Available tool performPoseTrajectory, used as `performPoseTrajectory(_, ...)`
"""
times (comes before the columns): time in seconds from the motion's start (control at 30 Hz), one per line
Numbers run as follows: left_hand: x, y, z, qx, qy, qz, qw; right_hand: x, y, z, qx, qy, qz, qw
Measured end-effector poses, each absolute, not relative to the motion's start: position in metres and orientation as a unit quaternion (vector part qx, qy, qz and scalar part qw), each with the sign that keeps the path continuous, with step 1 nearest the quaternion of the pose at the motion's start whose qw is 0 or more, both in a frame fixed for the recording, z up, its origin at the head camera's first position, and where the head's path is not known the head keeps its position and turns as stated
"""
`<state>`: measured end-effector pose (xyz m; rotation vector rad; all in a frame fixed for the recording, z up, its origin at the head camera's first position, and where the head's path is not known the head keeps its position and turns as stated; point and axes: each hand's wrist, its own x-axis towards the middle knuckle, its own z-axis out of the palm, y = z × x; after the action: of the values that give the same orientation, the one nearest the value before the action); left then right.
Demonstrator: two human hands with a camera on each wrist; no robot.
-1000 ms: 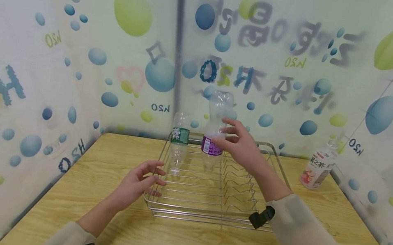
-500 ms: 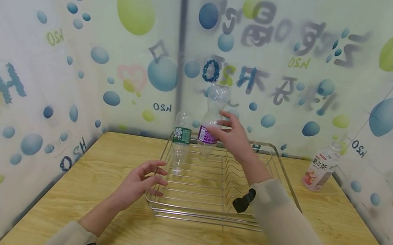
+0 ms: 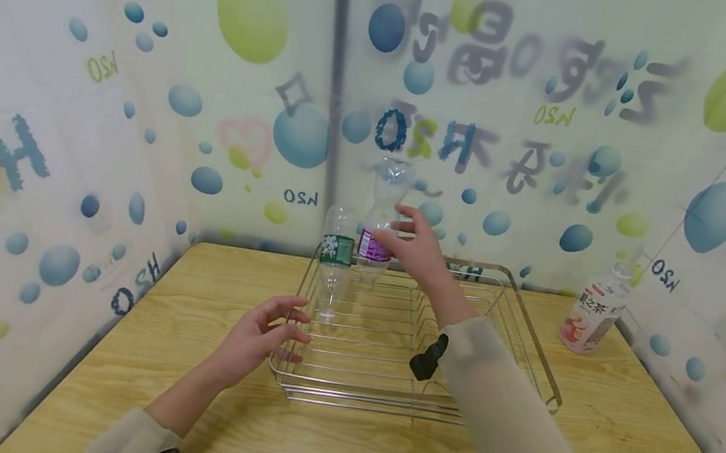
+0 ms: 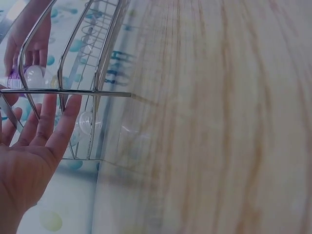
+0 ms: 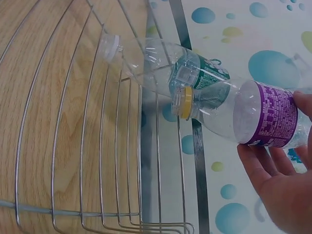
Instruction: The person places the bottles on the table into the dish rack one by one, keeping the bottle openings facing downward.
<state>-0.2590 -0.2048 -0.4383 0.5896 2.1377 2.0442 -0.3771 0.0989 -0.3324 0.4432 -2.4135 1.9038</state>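
My right hand (image 3: 416,250) pinches a clear plastic bottle (image 3: 375,247) with a purple label, held upside down over the back left of the wire dish rack (image 3: 413,394). In the right wrist view a yellow ring circles the neck of this purple-label bottle (image 5: 275,117), and my fingers (image 5: 258,170) lie along its label. A second clear bottle (image 3: 336,250), green-labelled, stands neck down in the rack just to its left. My left hand (image 3: 258,334) is at the rack's left side, its fingers (image 4: 63,124) extended against the wires without curling round them.
A white-labelled bottle (image 3: 595,309) with a peach picture stands upright on the wooden table (image 3: 186,417), right of the rack. Wavy wire dividers (image 3: 430,312) fill the rack's right part. A bubble-patterned curtain (image 3: 252,21) hangs closely behind and at both sides.
My right hand has carried the purple-label bottle leftward, closer to the green-label bottle. My left hand stays by the rack's side. The head view has shifted slightly.
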Motion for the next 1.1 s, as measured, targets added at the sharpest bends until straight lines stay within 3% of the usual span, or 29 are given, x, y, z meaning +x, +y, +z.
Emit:
performPoseTrajectory(0.87, -0.262, -0.206, -0.440, 0.205, 0.704, 0.677, 0.060, -0.390, 0.094, -0.367, 0.112, -0.803, 0.586, -0.004)
performPoseTrajectory(1.1, -0.263, -0.204, -0.440, 0.196, 0.713, 0.670, 0.063, -0.392, 0.092, -0.375, 0.115, -0.820, 0.559, -0.041)
